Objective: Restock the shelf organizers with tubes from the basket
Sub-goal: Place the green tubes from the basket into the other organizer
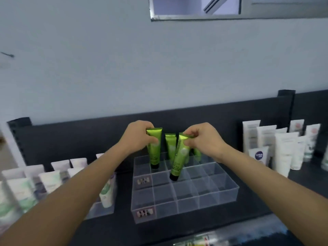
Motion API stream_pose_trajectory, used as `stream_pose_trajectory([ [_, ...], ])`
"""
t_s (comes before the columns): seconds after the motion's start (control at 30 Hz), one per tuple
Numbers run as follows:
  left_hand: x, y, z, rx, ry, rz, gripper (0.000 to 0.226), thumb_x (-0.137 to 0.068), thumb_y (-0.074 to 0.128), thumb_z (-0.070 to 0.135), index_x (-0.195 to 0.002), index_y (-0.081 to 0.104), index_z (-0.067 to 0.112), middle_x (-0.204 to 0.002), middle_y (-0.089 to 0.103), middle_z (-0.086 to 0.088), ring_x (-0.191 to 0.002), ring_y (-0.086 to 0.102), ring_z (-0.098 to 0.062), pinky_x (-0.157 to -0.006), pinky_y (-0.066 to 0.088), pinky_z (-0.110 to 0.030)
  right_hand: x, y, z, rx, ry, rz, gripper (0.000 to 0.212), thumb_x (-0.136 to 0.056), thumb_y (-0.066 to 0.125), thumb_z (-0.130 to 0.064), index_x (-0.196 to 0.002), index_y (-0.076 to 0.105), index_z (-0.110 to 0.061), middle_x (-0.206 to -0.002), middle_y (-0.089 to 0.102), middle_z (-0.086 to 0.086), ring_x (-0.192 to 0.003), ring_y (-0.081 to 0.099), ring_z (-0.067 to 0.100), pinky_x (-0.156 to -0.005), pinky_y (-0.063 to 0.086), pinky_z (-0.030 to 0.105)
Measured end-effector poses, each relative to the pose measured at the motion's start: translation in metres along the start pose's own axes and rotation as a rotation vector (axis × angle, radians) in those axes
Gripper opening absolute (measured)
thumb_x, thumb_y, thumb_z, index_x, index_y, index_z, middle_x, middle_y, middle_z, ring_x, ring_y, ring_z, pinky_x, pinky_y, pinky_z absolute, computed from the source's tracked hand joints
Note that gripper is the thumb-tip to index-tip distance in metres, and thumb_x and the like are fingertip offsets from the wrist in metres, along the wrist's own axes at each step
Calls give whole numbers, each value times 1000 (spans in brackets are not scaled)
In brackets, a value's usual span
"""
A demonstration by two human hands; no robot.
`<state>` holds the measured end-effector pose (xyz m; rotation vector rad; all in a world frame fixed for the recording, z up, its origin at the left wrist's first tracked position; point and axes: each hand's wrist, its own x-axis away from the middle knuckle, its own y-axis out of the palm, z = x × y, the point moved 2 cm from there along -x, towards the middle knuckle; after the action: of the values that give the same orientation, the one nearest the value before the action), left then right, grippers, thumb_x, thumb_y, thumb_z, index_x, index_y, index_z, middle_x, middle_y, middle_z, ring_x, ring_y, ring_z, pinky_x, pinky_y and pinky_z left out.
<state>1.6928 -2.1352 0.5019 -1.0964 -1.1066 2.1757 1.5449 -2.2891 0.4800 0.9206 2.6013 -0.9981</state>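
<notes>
The left hand (140,137) pinches a glossy green plastic tube (154,150) by its crimp and the right hand (204,139) a second green tube (179,157), caps down over the clear acrylic gridded organizer (229,189). Straighten the tilted second tube, then lower each into its own cell. The organizer sits on a dark shelf (248,210) below a pale wall (159,68) and a window (195,6).

The tubes (154,148) I hold are bright green with black caps (174,177). The organizer (229,194) is clear, the shelf (248,217) black, and the right tubes (284,153) white.

The organizer (186,208) sits on the shelf (124,226), between left tubes (49,180) and right tubes (284,150).
</notes>
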Motion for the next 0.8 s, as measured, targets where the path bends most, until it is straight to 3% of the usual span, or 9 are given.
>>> stream_pose_trajectory([
  [0.1, -19, -9, -32, -93, -38, -3, 21, -67, 80, 23, -76, 66, 11, -70, 55, 4, -71, 52, -17, -59, 36, -28, -25, 23, -8, 2, -12, -12, 15, -75, 73, -4, -80, 74, -19, -77, 71, -3, -77, 66, 13, -79, 55, 32],
  [0.2, -34, -4, -58, -178, -64, 6, 15, -72, 75, 16, -81, 65, 9, -80, 58, -1, -81, 56, -23, -67, 42, -31, -44, 44, -11, -12, -29, -4, 15, -77, 72, -5, -81, 73, -19, -77, 70, -3, -76, 64, 13, -76, 53, 29],
  [0.4, -55, 34, -100, -206, -186, -64, 16, -76, 73, 10, -74, 57, 13, -86, 60, -9, -82, 59, -29, -66, 42, -32, -72, 79, -6, 35, -57, -38, 13, -81, 70, -8, -90, 73, -17, -85, 68, -3, -81, 62, 14, -73, 49, 27],
  [0.5, -61, 46, -113, -206, -220, -98, 10, -77, 70, 8, -85, 64, 9, -94, 62, -12, -85, 60, -30, -67, 45, -33, -84, 93, -5, 61, -85, -22, 15, -80, 70, -8, -91, 74, -17, -89, 70, -2, -88, 64, 15, -81, 50, 27],
  [0.6, -66, 55, -123, -199, -244, -136, 18, -81, 69, 9, -98, 66, 7, -99, 62, -13, -88, 61, -31, -67, 45, -33, -92, 103, -4, 63, -102, -22, 14, -80, 69, -7, -90, 74, -17, -86, 69, -4, -87, 64, 13, -77, 48, 25],
  [0.8, -69, 62, -135, -237, -258, -206, 22, -82, 67, 10, -102, 66, 4, -102, 63, -13, -90, 60, -28, -70, 47, -33, -102, 114, -6, 142, -164, -40, 17, -82, 67, -8, -97, 73, -16, -89, 65, -7, -91, 61, 12, -84, 48, 25],
])
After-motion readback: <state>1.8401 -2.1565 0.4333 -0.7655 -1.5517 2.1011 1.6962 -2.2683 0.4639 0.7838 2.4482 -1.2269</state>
